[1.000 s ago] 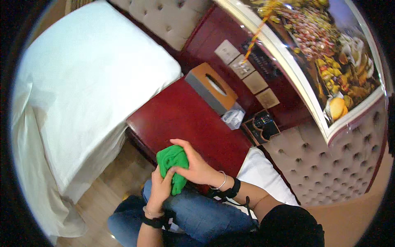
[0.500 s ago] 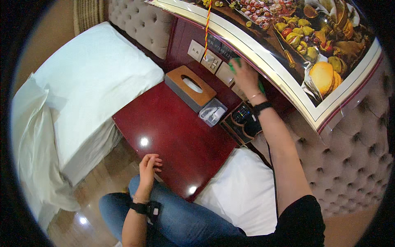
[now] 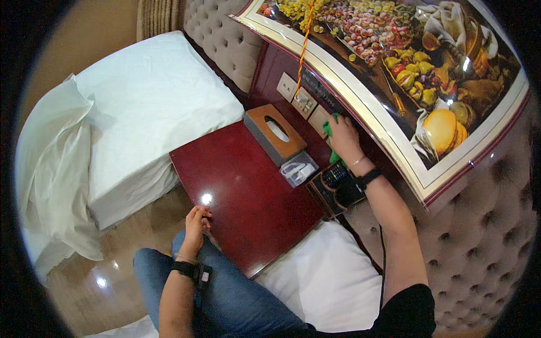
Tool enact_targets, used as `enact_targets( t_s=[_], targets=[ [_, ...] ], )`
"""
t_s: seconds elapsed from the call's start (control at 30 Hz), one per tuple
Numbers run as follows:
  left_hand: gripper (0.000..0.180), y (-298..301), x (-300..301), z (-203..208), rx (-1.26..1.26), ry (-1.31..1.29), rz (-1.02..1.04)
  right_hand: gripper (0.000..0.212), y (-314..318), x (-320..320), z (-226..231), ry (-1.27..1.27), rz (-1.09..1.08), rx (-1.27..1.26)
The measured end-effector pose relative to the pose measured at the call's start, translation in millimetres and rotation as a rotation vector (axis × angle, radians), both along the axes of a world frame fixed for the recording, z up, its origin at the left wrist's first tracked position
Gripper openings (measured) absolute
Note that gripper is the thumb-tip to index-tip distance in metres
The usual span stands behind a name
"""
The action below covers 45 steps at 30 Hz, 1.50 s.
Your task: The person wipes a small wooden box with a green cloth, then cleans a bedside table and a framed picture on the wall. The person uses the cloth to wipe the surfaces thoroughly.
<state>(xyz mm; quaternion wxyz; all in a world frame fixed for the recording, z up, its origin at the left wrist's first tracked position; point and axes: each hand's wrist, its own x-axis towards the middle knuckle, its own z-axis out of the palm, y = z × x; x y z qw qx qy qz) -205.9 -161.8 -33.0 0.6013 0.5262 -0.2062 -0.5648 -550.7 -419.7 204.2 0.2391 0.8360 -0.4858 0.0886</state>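
Note:
My right hand is closed on a green cloth against the dark red wall panel. It is beside a row of wall plates: a blank-looking cover plate, a socket plate with a red-and-yellow cord running up from it, and a switch plate. Part of the cloth is hidden behind the fingers. Over the front edge of the dark red bedside table my left hand hangs with loosely bent fingers, holding nothing.
On the table are a brown-topped tissue box, a clear box of white items, and a black holder with a remote control. Beds flank it: one white at left, another at right. A framed fruit picture overhangs my right hand.
The view has shifted, so the table and wall sit lower in it. My right hand stays at the wall plates with the green cloth, its fingers now lower against the panel. My left hand's fingers have curled slightly.

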Motion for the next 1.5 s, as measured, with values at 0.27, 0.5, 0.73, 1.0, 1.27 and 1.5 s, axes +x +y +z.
enact_targets(
  t_s=[0.27, 0.5, 0.73, 1.0, 1.27, 1.5],
  targets=[
    [0.022, -8.9, -9.4, 11.2, 0.031, 0.092, -0.013, 0.035, -39.4, 39.3, -11.2, -0.020, -0.040, -0.020],
    [0.022, -11.4, -9.6, 27.5, 0.045, -0.082, -0.104, 0.029, -53.3, 54.8, 5.2, -0.149, -0.088, 0.046],
    [0.039, -84.4, -91.0, 111.3, -0.324, -0.380, -0.536, 0.036, 9.0, -8.2, 15.7, -0.256, -0.076, 0.161],
    [0.057, -216.1, -255.0, 193.8, -1.153, -1.001, -0.329, 0.041, 41.5, -59.3, 4.7, -0.313, -0.087, 0.051],
    [0.053, -269.2, -255.9, 184.1, -1.066, -1.028, -0.092, 0.054, -5.1, -22.1, 0.2, -0.398, -0.075, 0.088],
    [0.040, -301.7, -224.0, 205.3, -0.934, -1.311, -0.235, 0.063, -21.4, 1.0, 24.4, -0.379, -0.046, 0.116]
  ],
)
